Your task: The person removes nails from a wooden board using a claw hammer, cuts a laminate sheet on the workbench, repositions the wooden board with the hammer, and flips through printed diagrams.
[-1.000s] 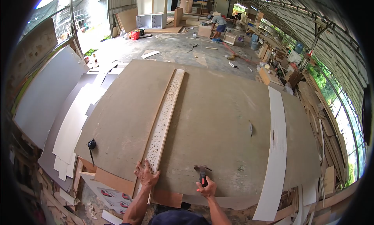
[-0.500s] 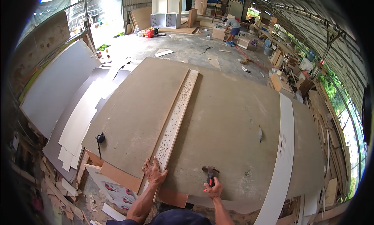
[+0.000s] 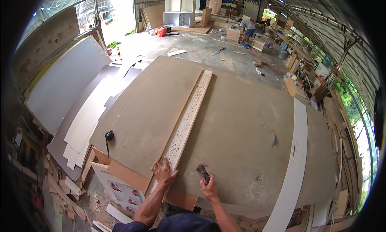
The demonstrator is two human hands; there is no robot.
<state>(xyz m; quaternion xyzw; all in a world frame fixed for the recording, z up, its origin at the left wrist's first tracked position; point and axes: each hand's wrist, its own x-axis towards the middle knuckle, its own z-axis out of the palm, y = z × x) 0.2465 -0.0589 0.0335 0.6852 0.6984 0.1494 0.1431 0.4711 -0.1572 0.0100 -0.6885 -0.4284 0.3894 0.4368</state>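
Observation:
My right hand point(image 3: 208, 187) is closed around the black grip of a claw hammer point(image 3: 202, 169), its head pointing away from me, over the large brown board. With fingers spread, my left hand point(image 3: 165, 175) rests on the near end of a long, narrow white panel point(image 3: 185, 118) with wooden edges. Dark specks or small holes cover the panel's face; which of these they are, I cannot tell. The panel lies lengthwise on the brown board point(image 3: 237, 123), with the hammer just to its right.
A tape measure point(image 3: 109, 135) lies at the board's left edge. To the right are a small blade-like piece point(image 3: 273, 138) and a long white strip point(image 3: 298, 151). White sheets point(image 3: 86, 127) lean at left, timber offcuts point(image 3: 341, 143) at right. A person point(image 3: 248, 29) bends over boxes farther back.
My right hand has brought the hammer left, closer to the speckled panel, and its head is now turned differently. My left hand stays on the panel. The whole view has shifted slightly.

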